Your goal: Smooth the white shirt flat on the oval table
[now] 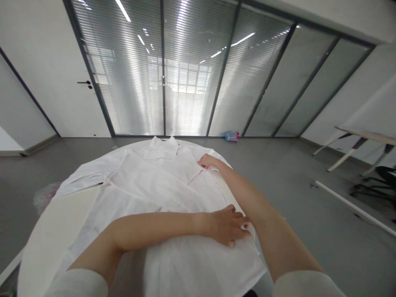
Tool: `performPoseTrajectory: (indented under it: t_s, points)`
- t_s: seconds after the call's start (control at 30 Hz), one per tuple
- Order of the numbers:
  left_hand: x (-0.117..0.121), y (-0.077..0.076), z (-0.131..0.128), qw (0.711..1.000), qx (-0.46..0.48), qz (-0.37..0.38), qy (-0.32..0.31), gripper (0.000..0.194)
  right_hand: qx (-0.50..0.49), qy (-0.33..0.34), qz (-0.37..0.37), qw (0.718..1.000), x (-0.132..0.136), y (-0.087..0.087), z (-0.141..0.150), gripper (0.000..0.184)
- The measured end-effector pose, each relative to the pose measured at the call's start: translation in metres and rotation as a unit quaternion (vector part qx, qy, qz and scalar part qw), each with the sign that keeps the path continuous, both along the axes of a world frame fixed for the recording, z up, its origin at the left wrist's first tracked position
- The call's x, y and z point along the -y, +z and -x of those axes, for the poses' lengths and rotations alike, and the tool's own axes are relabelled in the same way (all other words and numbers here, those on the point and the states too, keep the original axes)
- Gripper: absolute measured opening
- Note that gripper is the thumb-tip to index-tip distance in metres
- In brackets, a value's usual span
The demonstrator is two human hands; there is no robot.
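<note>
A white shirt (148,185) lies spread on a round white table (52,231), collar at the far side. My left hand (230,225) reaches across my body and lies flat on the shirt's right side near the table edge, fingers stretched out. My right hand (208,161) is farther off at the shirt's right shoulder area, fingers curled and pinching the white cloth there. One sleeve of the shirt stretches out to the left over the table.
Grey floor surrounds the table. A glass wall with blinds and a white door (62,82) stand behind. A blue and pink object (232,136) lies by the glass. Desk legs and a chair base (368,181) are at the right.
</note>
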State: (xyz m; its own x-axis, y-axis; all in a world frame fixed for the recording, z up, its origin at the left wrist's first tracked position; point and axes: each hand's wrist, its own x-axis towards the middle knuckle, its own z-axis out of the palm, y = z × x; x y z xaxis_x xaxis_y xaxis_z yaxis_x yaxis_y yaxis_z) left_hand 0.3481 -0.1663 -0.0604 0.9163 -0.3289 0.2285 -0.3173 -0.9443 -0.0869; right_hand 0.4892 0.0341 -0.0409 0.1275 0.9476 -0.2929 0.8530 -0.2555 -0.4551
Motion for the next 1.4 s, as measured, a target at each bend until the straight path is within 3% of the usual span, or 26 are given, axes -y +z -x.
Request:
performPoseTrajectory:
  t_s: [0.17,0.37,0.6,0.77,0.97,1.07,1.17,1.4]
  points:
    - [-0.007,0.010,0.015,0.999,0.009,-0.040,0.003,0.019,0.037,0.002,-0.014,0.999,0.003,0.001,0.012,0.015]
    - [-0.003,0.012,0.036,0.995,0.083,-0.049,-0.024,0.024,0.048,-0.013,-0.009,0.999,0.006,0.005,0.015,0.014]
    - [0.008,0.029,0.103,0.995,0.092,-0.043,-0.003,0.021,0.034,-0.058,-0.030,0.997,-0.007,-0.002,0.019,0.031]
    - [0.017,0.030,0.145,0.993,0.112,-0.032,0.034,0.025,0.031,-0.077,-0.061,0.995,-0.028,-0.005,0.038,0.026]
    - [0.031,0.036,0.187,0.990,0.118,-0.010,0.071,0.028,0.043,0.002,-0.148,0.988,-0.051,0.006,0.089,0.021]
    - [0.038,0.033,0.207,0.991,0.111,-0.005,0.073,0.029,0.042,0.062,-0.172,0.982,-0.058,0.002,0.123,0.022]
    - [0.043,0.022,0.220,0.989,0.104,-0.009,0.105,0.012,0.057,0.097,-0.138,0.984,-0.064,-0.011,0.150,0.019]
    - [0.051,0.003,0.226,0.986,0.065,0.033,0.148,0.013,0.120,0.037,-0.122,0.984,-0.082,-0.028,0.168,0.046]
